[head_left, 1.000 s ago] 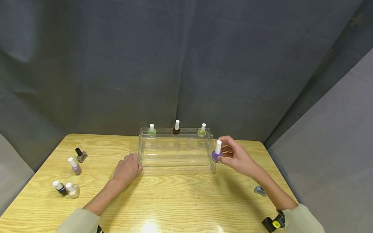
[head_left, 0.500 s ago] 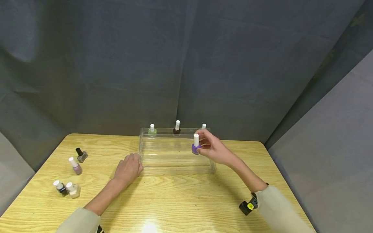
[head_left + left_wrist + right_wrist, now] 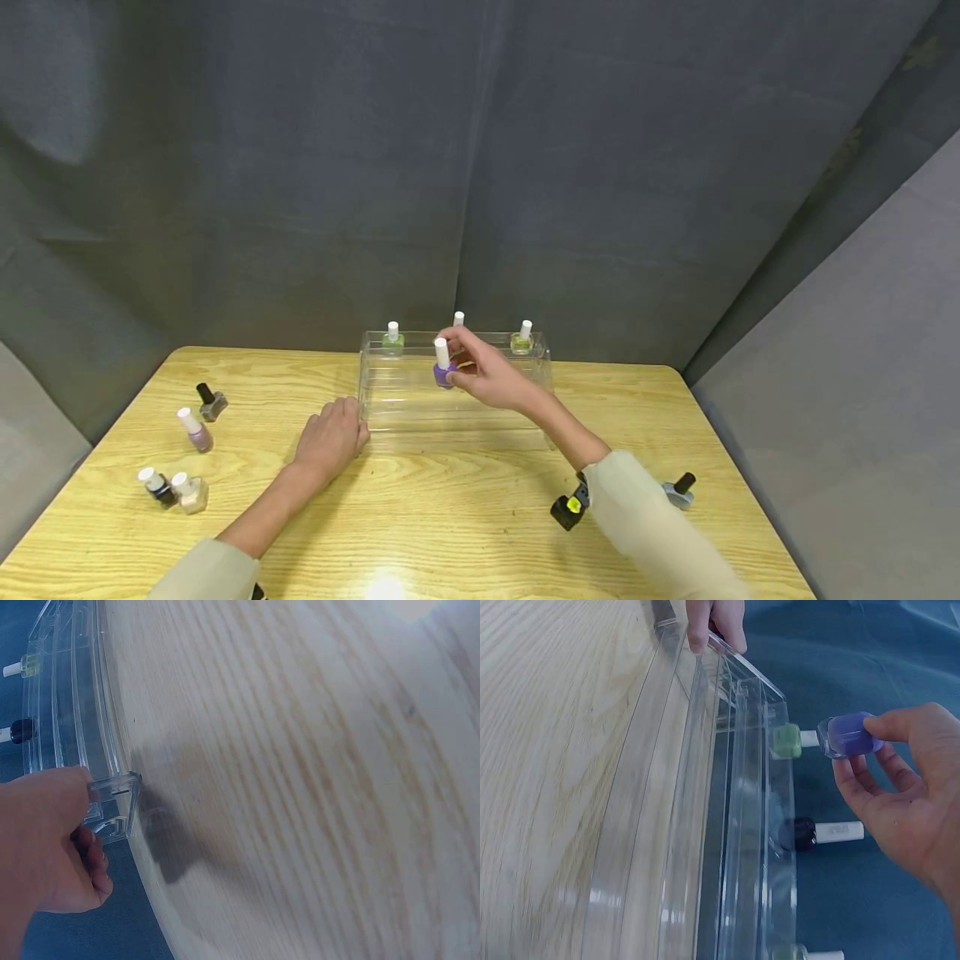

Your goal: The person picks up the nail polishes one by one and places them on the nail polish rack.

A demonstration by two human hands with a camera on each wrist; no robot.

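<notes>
My right hand point(image 3: 487, 377) pinches a purple nail polish bottle point(image 3: 444, 375) with a white cap, upright above the middle of the clear stepped display rack point(image 3: 450, 439). In the right wrist view, thumb and fingers hold the bottle's purple body point(image 3: 851, 735). My left hand point(image 3: 328, 443) grips the rack's left end, fingers curled at the clear side panel point(image 3: 116, 787). Along the rack's back step stand a green bottle point(image 3: 392, 340), a dark bottle point(image 3: 804, 834) and a yellow-green bottle point(image 3: 522, 342). My right hand hides most of the dark one in the head view.
Left on the wooden table point(image 3: 450, 517) lie a black-capped grey bottle point(image 3: 214, 406), a mauve bottle point(image 3: 200, 438), a black bottle point(image 3: 163, 496) and a cream bottle point(image 3: 194, 497). A grey-blue bottle point(image 3: 677, 497) is beside my right sleeve. A dark curtain point(image 3: 315, 167) hangs behind.
My right hand has carried the purple nail polish bottle leftward, from beside the rack's right end to above its middle. My left hand stays at the rack's left end.
</notes>
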